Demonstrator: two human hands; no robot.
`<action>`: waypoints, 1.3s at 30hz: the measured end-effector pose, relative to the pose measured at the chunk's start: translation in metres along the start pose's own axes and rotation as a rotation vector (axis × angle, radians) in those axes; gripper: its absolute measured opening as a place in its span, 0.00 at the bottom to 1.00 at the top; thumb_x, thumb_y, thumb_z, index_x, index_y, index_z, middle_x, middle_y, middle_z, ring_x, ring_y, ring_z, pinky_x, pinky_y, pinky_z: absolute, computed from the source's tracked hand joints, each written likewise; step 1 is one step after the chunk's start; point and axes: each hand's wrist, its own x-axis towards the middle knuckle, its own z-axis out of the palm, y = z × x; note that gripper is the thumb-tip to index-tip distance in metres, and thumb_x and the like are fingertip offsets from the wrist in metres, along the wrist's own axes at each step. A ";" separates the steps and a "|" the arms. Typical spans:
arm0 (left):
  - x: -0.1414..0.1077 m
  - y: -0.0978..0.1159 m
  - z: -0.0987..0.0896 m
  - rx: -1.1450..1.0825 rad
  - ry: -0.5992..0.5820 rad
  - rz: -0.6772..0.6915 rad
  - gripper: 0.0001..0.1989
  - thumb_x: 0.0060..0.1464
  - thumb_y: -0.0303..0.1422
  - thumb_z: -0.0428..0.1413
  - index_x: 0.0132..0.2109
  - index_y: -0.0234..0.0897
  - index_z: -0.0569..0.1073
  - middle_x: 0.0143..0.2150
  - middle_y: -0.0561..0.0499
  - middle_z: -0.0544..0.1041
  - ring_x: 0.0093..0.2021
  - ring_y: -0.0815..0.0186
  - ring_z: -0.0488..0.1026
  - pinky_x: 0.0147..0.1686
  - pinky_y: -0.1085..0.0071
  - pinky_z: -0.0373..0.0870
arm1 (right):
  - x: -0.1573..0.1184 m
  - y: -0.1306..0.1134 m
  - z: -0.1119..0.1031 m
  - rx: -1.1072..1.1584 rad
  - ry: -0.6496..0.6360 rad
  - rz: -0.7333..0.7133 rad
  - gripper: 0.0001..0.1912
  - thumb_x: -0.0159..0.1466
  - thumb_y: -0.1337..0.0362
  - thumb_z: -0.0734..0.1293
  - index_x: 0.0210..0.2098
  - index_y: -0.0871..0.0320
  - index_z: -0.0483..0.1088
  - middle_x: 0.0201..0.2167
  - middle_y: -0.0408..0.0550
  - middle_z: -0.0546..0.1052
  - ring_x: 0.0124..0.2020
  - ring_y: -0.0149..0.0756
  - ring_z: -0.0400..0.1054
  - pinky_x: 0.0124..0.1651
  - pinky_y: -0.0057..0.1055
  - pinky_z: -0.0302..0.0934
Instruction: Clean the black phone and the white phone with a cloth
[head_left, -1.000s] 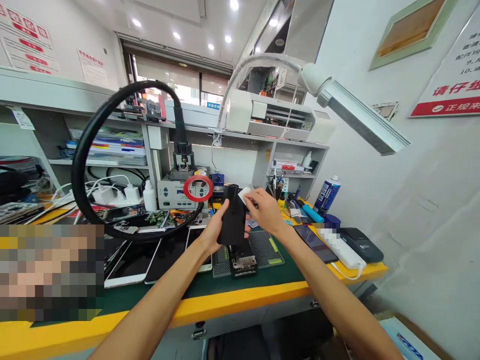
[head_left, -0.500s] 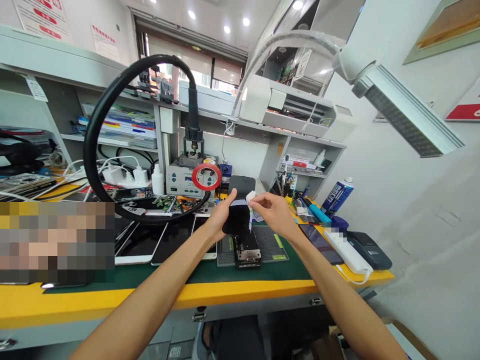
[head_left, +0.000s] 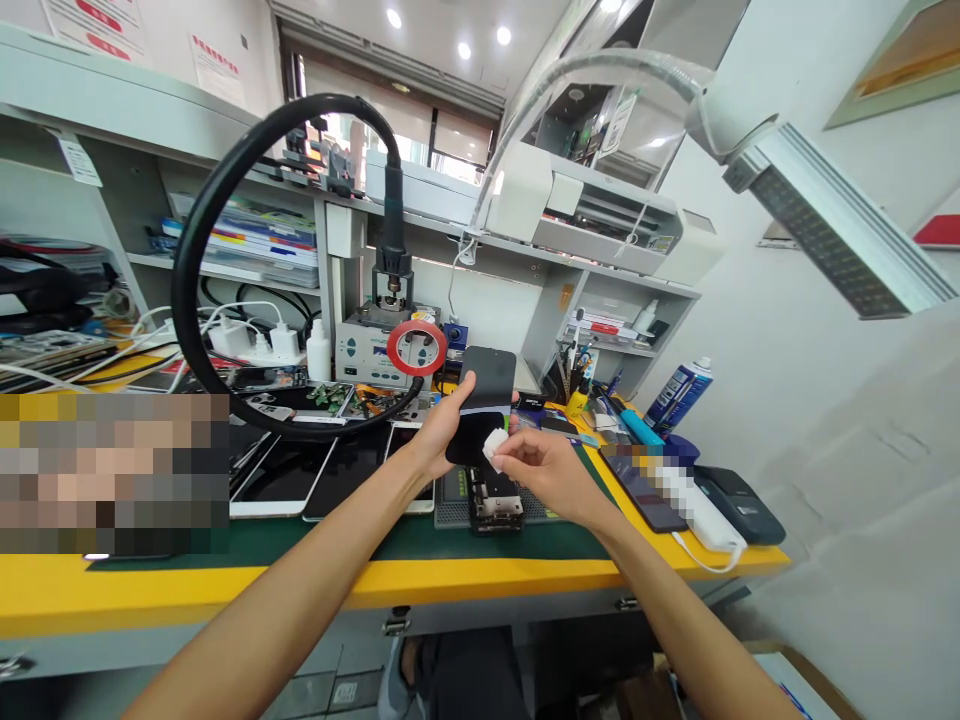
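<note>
A dark phone screen (head_left: 489, 385) is held up over the bench by my left hand (head_left: 442, 430), its thumb along the left edge and fingertips showing at the right edge. Between the thumb and fingers of my right hand (head_left: 536, 465) is a small white wipe (head_left: 495, 444), in front of the lower part of the screen. Just below lies an opened phone body (head_left: 496, 505) with bare inner parts, on a grey work mat (head_left: 451, 512).
Several tablets (head_left: 281, 480) lie to the left. A black hose (head_left: 184, 270) loops above them. To the right are a dark phone (head_left: 637, 490), a white power strip (head_left: 709, 515) and a blue spray can (head_left: 679, 395). A lamp (head_left: 832, 220) hangs upper right.
My right hand and the white wipe have moved down and slightly left, from the screen's right edge to its lower front. The screen now shows more upright. The view has shifted slightly.
</note>
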 end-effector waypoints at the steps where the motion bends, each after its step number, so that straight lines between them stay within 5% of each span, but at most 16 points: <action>1: 0.000 -0.001 0.000 0.002 -0.009 0.003 0.28 0.64 0.49 0.48 0.54 0.29 0.76 0.39 0.38 0.82 0.38 0.56 0.81 0.40 0.64 0.76 | 0.000 -0.001 -0.001 -0.027 0.011 -0.017 0.10 0.65 0.57 0.68 0.37 0.57 0.74 0.26 0.41 0.72 0.24 0.30 0.63 0.27 0.27 0.56; 8: 0.007 -0.009 -0.010 0.033 -0.015 0.013 0.28 0.62 0.49 0.52 0.53 0.28 0.77 0.41 0.38 0.82 0.38 0.56 0.80 0.34 0.69 0.75 | 0.012 0.000 -0.007 -0.272 0.206 -0.210 0.08 0.68 0.61 0.66 0.37 0.57 0.75 0.30 0.45 0.75 0.28 0.32 0.65 0.31 0.29 0.59; 15: 0.002 -0.002 -0.006 -0.030 -0.088 -0.003 0.28 0.63 0.50 0.50 0.53 0.29 0.77 0.42 0.38 0.82 0.39 0.56 0.80 0.36 0.67 0.76 | 0.008 -0.004 -0.001 -0.531 0.223 -0.452 0.06 0.69 0.63 0.66 0.44 0.57 0.72 0.36 0.49 0.75 0.35 0.37 0.69 0.40 0.33 0.64; 24: 0.004 -0.004 -0.008 -0.074 -0.124 0.017 0.28 0.63 0.49 0.50 0.52 0.28 0.76 0.40 0.38 0.82 0.35 0.59 0.80 0.33 0.69 0.75 | 0.007 -0.005 0.013 -0.713 0.354 -0.523 0.08 0.71 0.69 0.59 0.42 0.58 0.71 0.37 0.54 0.74 0.44 0.44 0.69 0.47 0.40 0.65; 27: 0.002 -0.004 -0.006 -0.055 -0.112 0.028 0.29 0.64 0.50 0.49 0.52 0.28 0.76 0.38 0.38 0.82 0.34 0.59 0.80 0.28 0.71 0.73 | 0.002 -0.009 0.031 -0.752 0.321 -0.527 0.08 0.71 0.70 0.59 0.41 0.59 0.70 0.36 0.54 0.73 0.41 0.43 0.69 0.44 0.40 0.66; 32: -0.005 -0.003 -0.002 -0.009 -0.063 0.043 0.30 0.64 0.52 0.47 0.53 0.29 0.76 0.38 0.38 0.81 0.35 0.58 0.80 0.34 0.68 0.76 | -0.001 -0.013 0.057 -0.748 0.269 -0.538 0.08 0.71 0.71 0.60 0.41 0.59 0.71 0.36 0.54 0.73 0.39 0.42 0.68 0.39 0.36 0.65; 39: -0.001 -0.002 -0.007 -0.008 -0.051 0.002 0.33 0.60 0.56 0.49 0.51 0.28 0.77 0.38 0.38 0.81 0.35 0.58 0.80 0.32 0.69 0.75 | -0.001 -0.013 0.059 -0.765 0.221 -0.576 0.08 0.70 0.73 0.60 0.40 0.59 0.70 0.35 0.54 0.73 0.39 0.42 0.68 0.40 0.37 0.65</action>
